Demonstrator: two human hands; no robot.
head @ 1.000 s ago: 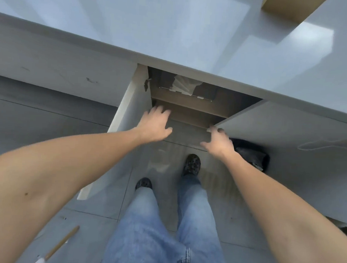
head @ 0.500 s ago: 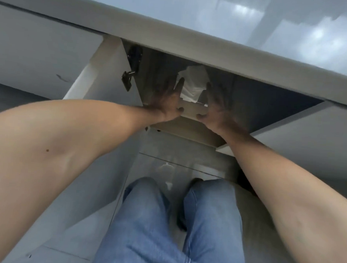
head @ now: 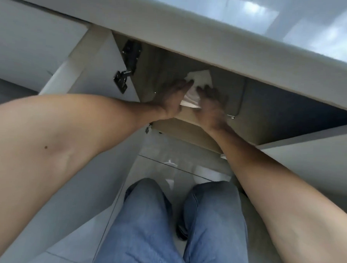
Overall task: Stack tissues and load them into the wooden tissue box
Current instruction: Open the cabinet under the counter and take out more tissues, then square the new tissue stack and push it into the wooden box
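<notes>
Just above the middle of the frame, under the pale grey countertop edge (head: 212, 45), the light brown wooden tissue box (head: 186, 114) is sitting inside the open cabinet. A white tissue (head: 200, 80) is sticking up from its top. The left hand (head: 171, 98) and right hand (head: 211, 105) are pressing against the box's two sides, fingers extended flat, flanking the tissue. The white cabinet door (head: 95, 72) is hanging open at upper left.

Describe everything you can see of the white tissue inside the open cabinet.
The tissue is white, thin and creased, looks like soft paper, and stands up in a pointed peak from a light wooden box inside the cabinet, under the countertop. Its lower part bunches between the left hand and right hand, which flank it and appear to touch it. Its base is hidden.
</notes>
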